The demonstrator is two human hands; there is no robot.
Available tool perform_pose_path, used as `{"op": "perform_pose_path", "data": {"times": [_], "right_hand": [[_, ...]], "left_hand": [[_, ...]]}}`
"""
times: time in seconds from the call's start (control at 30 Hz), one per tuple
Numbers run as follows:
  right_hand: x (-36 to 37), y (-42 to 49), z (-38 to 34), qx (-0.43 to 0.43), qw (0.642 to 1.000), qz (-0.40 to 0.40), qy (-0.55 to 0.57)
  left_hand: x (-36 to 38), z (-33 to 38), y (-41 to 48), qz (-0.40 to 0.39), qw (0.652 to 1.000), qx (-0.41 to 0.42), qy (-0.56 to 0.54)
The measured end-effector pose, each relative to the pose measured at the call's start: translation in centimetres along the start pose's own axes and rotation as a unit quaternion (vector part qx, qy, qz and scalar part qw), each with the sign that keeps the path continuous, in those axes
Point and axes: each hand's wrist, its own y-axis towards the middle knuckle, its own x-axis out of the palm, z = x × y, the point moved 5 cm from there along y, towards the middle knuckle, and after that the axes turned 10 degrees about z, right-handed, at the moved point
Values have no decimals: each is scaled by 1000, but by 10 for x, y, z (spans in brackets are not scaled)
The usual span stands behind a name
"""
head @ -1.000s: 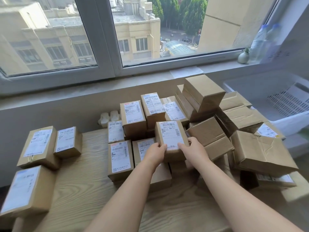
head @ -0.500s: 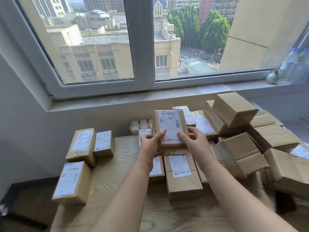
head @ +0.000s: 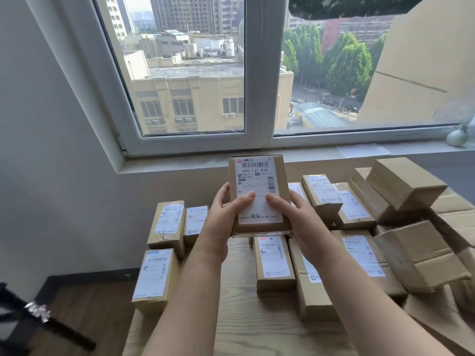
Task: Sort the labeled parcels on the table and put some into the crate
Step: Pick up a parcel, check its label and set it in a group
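Your wooden table (head: 239, 325) fills the bottom centre, with labelled parcels (head: 273, 263) lying either side of your forearms. Mid-frame, your left hand (head: 222, 219) and right hand (head: 298, 214) grip the held parcel (head: 259, 201) by its sides, thumbs on its label, clear above the table. Beyond it stands the window (head: 259, 73).

A brown parcel (head: 257, 181) with a white barcode label is raised upright, label toward the camera. Other labelled parcels (head: 273, 258) lie on the tabletop (head: 246, 327) below.
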Motion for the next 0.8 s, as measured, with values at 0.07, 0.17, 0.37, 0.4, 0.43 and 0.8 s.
{"op": "perform_pose_path", "data": {"times": [0.07, 0.17, 0.37, 0.4, 0.43, 0.8], "right_hand": [[10, -1, -2, -7, 1000, -1, 2], [22, -4, -6, -20, 1000, -6, 1], [43, -8, -16, -43, 999, -19, -6], [45, -8, -17, -46, 999, -18, -9], [47, -8, -18, -47, 999, -17, -13], [35, 0, -20, 58, 997, 52, 13]], "left_hand": [[-9, 6, -1, 11, 1000, 4, -18], [-20, 15, -4, 14, 999, 13, -38], [-36, 31, -5, 13, 999, 35, -38], [-37, 34, -5, 11, 998, 36, -42], [-38, 37, -5, 10, 998, 38, -42], [-29, 34, -12, -44, 993, -27, -109]]}}
